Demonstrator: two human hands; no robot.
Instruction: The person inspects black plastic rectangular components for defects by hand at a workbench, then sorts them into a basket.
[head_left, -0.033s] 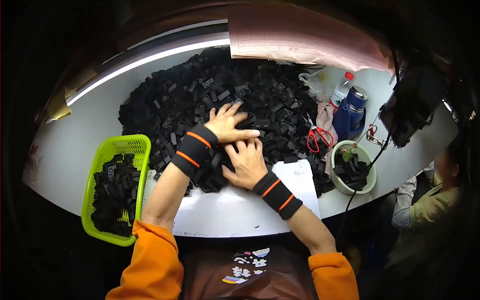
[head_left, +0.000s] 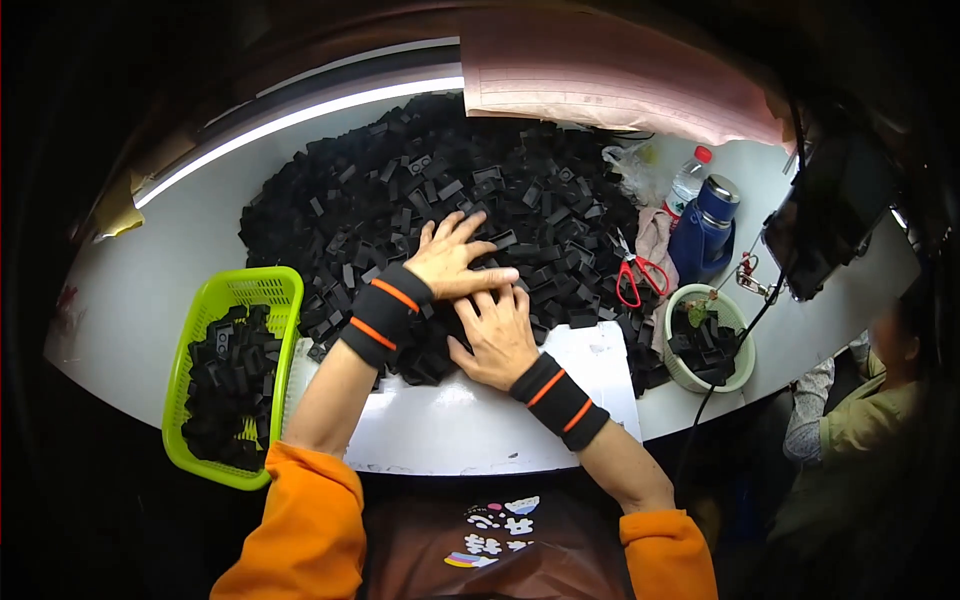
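A broad heap of black toy-brick pieces (head_left: 350, 200) covers the middle of the white table. My left hand (head_left: 450, 262) lies on its near part, palm down and fingers spread, the thumb pointing right. Just below and to the right, my right hand (head_left: 498, 335) rests palm down with its fingers apart. Its fingertips reach under my left thumb. Both hands touch the pieces, and neither visibly grips one; what lies beneath the palms is hidden. Nearer me, a white board (head_left: 440, 420) sits under my right wrist. Both wrists wear black bands with orange stripes.
At left stands a green basket (head_left: 290, 330) of black pieces. Red-handled scissors (head_left: 640, 278) lie on the heap's right side, near a pale round basket (head_left: 738, 372), a blue flask (head_left: 705, 230) and a plastic bottle (head_left: 688, 182). A person (head_left: 870, 400) sits at far right.
Both hands stay on the heap almost in place. The right hand has shifted very slightly to the right, along with a slight shift of the whole view.
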